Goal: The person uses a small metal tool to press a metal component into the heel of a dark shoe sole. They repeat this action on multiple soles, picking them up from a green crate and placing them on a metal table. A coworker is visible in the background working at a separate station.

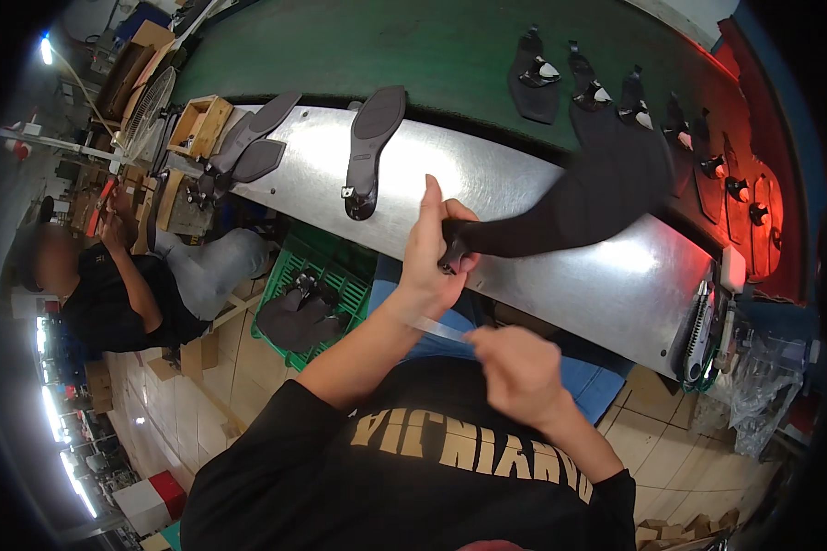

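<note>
My left hand point(427, 262) is closed round the heel end of a dark sandal point(579, 204). Its broad sole reaches up to the right, underside facing me, above the metal ledge. Lower right, my right hand point(521, 372) is closed on one end of a thin, pale, flat strip point(439, 329). The strip points left, toward my left wrist; its exact kind cannot be made out. Another dark sandal point(374, 138) lies sole up on the ledge, left of my left hand. Farther left, a few more dark sandals point(248, 147) overlap one another.
A green belt point(386, 46) runs behind the metal ledge point(515, 165), carrying several sandals point(535, 78) at right under red light. A green crate point(280, 298) below holds dark sandals. At left sits a co-worker point(124, 285); a wooden box point(200, 127) stands near a fan.
</note>
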A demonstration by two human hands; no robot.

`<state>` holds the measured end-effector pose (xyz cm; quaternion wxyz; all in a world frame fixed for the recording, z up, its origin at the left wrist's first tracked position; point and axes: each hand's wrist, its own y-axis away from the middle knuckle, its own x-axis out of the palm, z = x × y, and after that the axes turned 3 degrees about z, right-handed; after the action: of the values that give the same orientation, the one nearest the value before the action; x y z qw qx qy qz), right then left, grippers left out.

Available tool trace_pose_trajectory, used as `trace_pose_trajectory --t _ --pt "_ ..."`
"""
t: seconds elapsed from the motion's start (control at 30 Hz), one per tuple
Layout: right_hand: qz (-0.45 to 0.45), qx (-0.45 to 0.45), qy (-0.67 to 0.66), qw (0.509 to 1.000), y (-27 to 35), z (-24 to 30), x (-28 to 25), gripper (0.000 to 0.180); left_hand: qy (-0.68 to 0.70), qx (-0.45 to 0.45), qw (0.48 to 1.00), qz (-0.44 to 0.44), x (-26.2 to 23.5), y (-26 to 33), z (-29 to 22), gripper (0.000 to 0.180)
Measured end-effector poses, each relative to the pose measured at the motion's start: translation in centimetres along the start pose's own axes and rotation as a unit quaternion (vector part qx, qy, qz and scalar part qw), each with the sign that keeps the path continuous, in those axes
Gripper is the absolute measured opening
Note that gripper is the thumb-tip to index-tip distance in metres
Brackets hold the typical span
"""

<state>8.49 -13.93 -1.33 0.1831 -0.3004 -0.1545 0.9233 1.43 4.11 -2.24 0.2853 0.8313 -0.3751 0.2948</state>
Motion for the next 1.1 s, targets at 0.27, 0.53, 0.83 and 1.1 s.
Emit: trace_pose_trajectory --t 0.27,0.53,0.83,1.1 --pt "-0.038 0.127 -0.095 0.987 -1.8 -1.2 -0.7 0.050 0.274 -0.126 0.954 0.001 1.3 0.7 2.5 0.051" --pt "-0.055 0.160 0.033 0.985 -1.1 -1.4 0.8 0.011 0.124 -0.061 0.988 -0.066 1.0 0.3 2.3 0.065" --pt "0.027 0.076 0.074 0.994 -1.0 -0.6 0.2 0.009 0.053 -0.118 0.991 0.015 -0.1 -0.2 2.3 0.074" --pt "-0.007 0.169 -0.079 0.982 -1.9 -0.5 -1.6 0.011 0.022 -0.156 0.986 -0.049 0.7 -0.9 0.3 0.077"
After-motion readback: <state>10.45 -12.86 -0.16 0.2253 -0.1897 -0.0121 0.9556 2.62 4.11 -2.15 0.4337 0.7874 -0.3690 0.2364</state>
